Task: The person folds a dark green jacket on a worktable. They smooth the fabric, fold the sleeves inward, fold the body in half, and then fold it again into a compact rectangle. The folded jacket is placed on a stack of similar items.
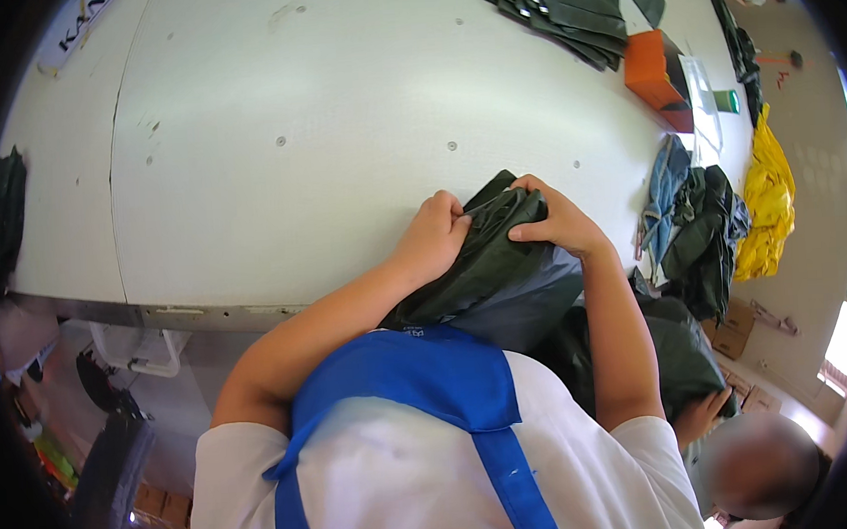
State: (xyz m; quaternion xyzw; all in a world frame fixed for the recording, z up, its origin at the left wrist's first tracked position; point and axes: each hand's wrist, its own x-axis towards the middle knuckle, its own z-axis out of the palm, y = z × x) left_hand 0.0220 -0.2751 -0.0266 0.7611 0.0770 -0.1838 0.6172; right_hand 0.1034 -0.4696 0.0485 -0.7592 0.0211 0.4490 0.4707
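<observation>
Both hands are on one dark green cloth [486, 261]. It lies at the near edge of the big white surface [340, 125], right in front of the person's chest.

The left hand [434, 237] sits on the cloth's left side, at about 9 o'clock from the cloth's middle. Its fingers are curled shut into the folds. The right hand [553, 221] sits near the top of the cloth, at about 1 o'clock from the middle. Its fingers pinch the top edge of the cloth. So both hands are closed on the cloth, and neither one is nearer than the other. They are close together, with just a bunch of cloth between them.

The cloth is long. Its long way runs from the top, at about 1 o'clock, down toward the person's body at about 7 o'clock. The low end hangs off the surface edge and hides behind the blue apron [420, 380].

More things lie far off at 1 and 2 o'clock: a pile of folded dark cloths [563, 8], an orange box [656, 75], and a yellow cloth [768, 199]. Another person's hand [704, 413] rests on dark cloth low on the right.
</observation>
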